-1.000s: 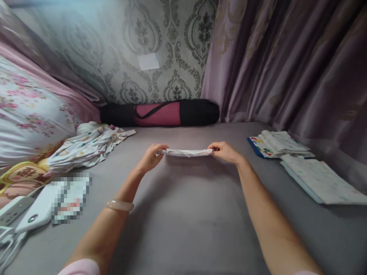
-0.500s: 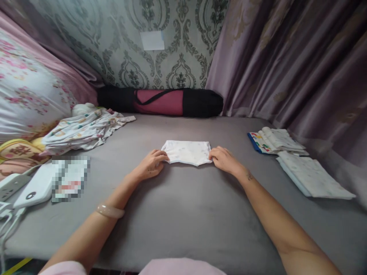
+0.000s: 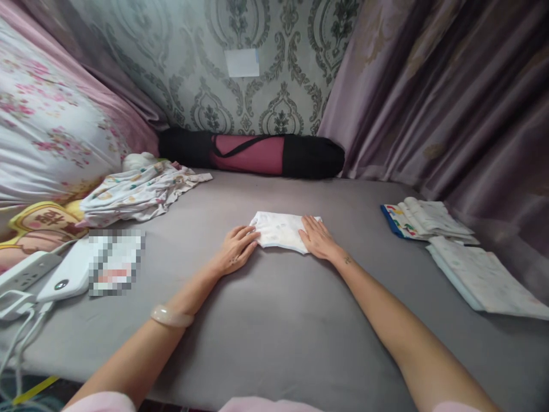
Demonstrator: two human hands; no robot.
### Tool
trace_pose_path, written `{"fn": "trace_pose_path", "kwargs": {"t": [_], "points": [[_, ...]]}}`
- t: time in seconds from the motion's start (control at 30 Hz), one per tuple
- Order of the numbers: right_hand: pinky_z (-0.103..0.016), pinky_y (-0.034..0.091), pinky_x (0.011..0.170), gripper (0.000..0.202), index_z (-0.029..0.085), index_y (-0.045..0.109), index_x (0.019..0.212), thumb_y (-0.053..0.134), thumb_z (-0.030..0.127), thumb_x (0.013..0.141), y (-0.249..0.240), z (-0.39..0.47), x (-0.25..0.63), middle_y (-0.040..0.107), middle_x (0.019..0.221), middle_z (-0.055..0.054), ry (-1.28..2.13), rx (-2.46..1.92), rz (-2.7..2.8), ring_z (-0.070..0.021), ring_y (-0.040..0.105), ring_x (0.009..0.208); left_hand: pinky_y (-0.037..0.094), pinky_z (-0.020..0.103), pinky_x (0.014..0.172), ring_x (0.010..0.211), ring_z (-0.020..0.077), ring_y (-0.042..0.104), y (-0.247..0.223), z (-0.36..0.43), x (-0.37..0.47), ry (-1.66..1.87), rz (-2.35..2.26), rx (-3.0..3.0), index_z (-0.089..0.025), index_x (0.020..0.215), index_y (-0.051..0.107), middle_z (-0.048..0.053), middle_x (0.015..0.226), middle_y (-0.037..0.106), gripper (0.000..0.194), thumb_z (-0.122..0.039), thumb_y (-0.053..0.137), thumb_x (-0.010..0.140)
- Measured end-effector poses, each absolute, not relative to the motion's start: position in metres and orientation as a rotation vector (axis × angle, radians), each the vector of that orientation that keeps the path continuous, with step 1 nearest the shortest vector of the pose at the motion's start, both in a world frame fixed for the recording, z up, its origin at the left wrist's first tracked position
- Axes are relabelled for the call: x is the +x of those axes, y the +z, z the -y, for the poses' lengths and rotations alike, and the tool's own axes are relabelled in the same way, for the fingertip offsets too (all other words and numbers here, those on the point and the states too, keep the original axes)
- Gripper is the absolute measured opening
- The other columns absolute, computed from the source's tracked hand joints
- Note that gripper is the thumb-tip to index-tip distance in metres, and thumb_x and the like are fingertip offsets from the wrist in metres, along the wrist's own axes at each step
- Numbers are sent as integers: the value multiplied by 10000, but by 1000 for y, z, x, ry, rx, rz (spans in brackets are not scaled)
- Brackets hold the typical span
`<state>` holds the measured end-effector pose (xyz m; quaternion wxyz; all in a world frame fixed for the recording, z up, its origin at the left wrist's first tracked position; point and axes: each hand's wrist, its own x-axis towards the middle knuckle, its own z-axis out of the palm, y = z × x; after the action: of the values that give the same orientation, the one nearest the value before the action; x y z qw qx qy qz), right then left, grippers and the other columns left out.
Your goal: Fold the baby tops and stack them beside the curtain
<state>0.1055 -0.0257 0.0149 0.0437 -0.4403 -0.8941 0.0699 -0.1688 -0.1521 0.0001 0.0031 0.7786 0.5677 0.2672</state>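
A small folded white cloth point(image 3: 281, 232) with faint prints lies flat on the grey sheet point(image 3: 274, 320) in front of me. My right hand point(image 3: 316, 236) rests palm down on its right end, fingers stretched out. At the left end, my left hand point(image 3: 238, 247) lies on the sheet with its fingers extended, the tips touching the cloth's edge. Neither hand grips anything. What exactly the cloth is, its folds do not show.
Folded cloths point(image 3: 489, 280) and a stack with a blue-edged item point(image 3: 392, 222) lie at right. On the left are a crumpled printed garment point(image 3: 132, 191), a power strip point(image 3: 30, 272) and a white power bank point(image 3: 71, 269). A black and maroon long bag point(image 3: 253, 154) lies along the wall.
Both hands have let go of the cloth's side edges and flattened out. The right hand has moved inward onto the cloth. The whole view has shifted slightly.
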Motion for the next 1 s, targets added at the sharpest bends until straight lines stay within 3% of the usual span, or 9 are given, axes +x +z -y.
{"fn": "trace_pose_path", "kwargs": {"t": [0.4, 0.6, 1.0], "points": [[-477, 135, 1184, 657, 44, 336, 1480, 150, 429, 982, 30, 24, 96, 306, 1549, -165, 252, -1430, 2774, -271, 237, 1449, 382, 450, 1085, 1237, 247, 466, 0, 150, -167, 903, -1817, 2438, -191, 1242, 602, 91, 1321, 583, 367, -341, 375, 996], [-457, 100, 1194, 643, 26, 305, 1491, 171, 407, 991, 44, 40, 55, 267, 1567, -150, 229, -1179, 2775, -249, 195, 1462, 382, 445, 1088, 1233, 244, 471, -2, 150, -168, 947, -1806, 2435, -183, 1233, 598, 103, 1313, 585, 353, -330, 386, 993], [-414, 120, 1192, 637, 39, 294, 1500, 197, 403, 987, 18, 33, 44, 256, 1575, -133, 262, -1179, 2809, -249, 191, 1462, 386, 464, 1085, 1219, 238, 495, 1, 150, -168, 993, -1787, 2391, -190, 1231, 605, 115, 1294, 600, 362, -337, 376, 992]]}}
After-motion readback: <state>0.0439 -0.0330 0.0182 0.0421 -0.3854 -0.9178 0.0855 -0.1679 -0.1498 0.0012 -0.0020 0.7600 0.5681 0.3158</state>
